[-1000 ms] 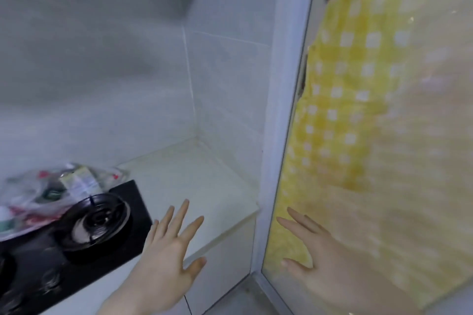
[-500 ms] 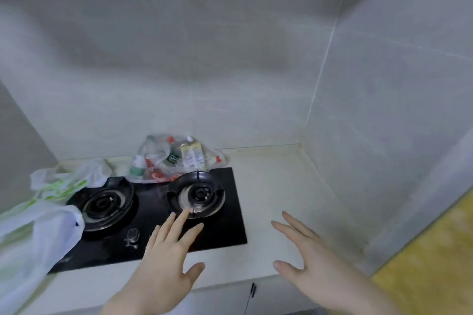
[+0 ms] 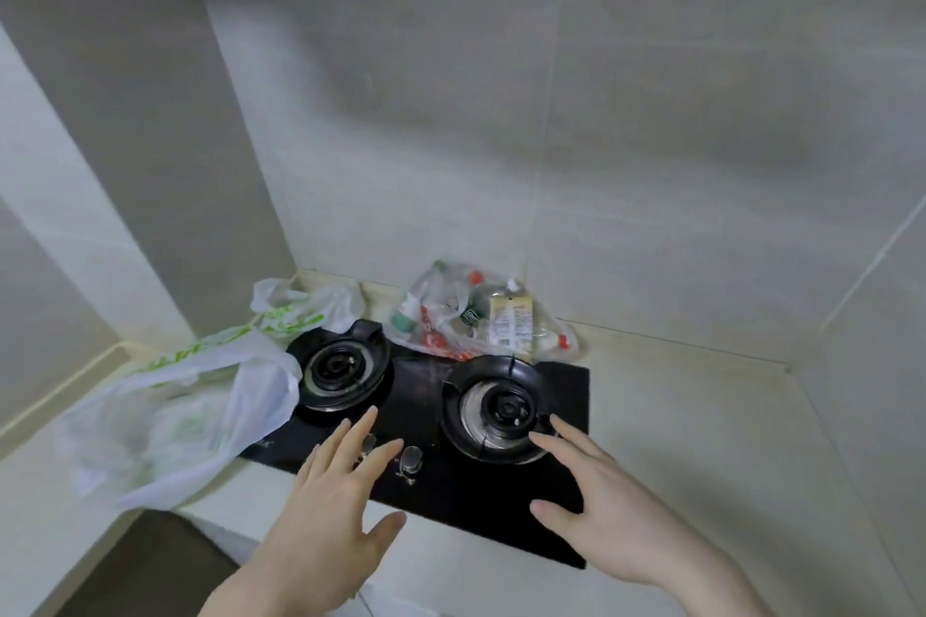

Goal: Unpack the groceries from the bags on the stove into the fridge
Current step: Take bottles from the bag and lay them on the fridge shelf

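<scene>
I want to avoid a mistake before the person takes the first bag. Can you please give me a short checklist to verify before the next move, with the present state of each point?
1. Left hand free, holds nothing: ok, fingers straight above the stove.
2. Right hand free: ok, fingers straight, nothing held.
3. Clear bag in view and unobstructed: ok, it lies behind the right burner, bottles and packets inside.
4. White bag with green print in view: ok, it lies left of the left burner; contents cannot tell.
5. Burners off: ok, no flame visible.
6. Fridge open and ready: cannot tell, it is not in view.
</scene>
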`<state>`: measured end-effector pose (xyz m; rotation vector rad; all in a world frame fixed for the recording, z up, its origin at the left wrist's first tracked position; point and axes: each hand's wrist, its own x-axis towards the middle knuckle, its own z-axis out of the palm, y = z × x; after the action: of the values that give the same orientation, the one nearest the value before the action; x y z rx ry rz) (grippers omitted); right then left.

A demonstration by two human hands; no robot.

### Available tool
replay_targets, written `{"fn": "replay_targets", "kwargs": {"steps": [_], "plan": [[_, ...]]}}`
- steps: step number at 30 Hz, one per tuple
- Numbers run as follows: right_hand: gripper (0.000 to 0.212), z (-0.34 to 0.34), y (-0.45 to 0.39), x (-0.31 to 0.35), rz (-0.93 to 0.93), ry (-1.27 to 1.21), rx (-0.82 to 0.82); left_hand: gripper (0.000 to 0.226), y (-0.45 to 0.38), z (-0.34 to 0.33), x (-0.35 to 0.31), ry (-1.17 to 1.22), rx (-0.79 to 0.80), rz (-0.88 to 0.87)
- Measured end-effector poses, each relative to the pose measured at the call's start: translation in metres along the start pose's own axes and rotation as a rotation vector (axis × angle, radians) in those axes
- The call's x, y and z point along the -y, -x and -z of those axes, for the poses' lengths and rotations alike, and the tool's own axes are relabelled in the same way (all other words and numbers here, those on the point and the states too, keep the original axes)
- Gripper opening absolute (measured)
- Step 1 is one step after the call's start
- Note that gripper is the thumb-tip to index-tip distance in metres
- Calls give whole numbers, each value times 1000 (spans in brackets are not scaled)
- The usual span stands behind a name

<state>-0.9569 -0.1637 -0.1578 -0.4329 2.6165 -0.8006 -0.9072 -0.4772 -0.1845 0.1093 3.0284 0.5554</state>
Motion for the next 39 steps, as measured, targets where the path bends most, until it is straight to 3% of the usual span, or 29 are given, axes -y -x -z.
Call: {"fn": "replay_targets", "kwargs": {"steps": [7, 9, 14, 20, 28, 39], "plan": [[76, -4, -67, 9, 56, 42, 77, 85, -18, 6, 31, 34, 18, 114], [75, -3, -84, 13, 43, 48, 63, 78, -31, 7, 43, 24, 25, 109], [77, -8, -132, 25, 2, 9, -10, 89, -80, 14, 76, 25, 62, 20], [75, -17, -176, 39, -94, -35, -103, 74, -154, 31, 106, -73, 207, -183], [73, -31, -187, 38, -265, -65, -204, 75, -282, 16, 77, -179, 395, -443], [69, -18, -234, 10, -379, -164, -248, 84, -387, -32, 46, -409, 495, -419]]}}
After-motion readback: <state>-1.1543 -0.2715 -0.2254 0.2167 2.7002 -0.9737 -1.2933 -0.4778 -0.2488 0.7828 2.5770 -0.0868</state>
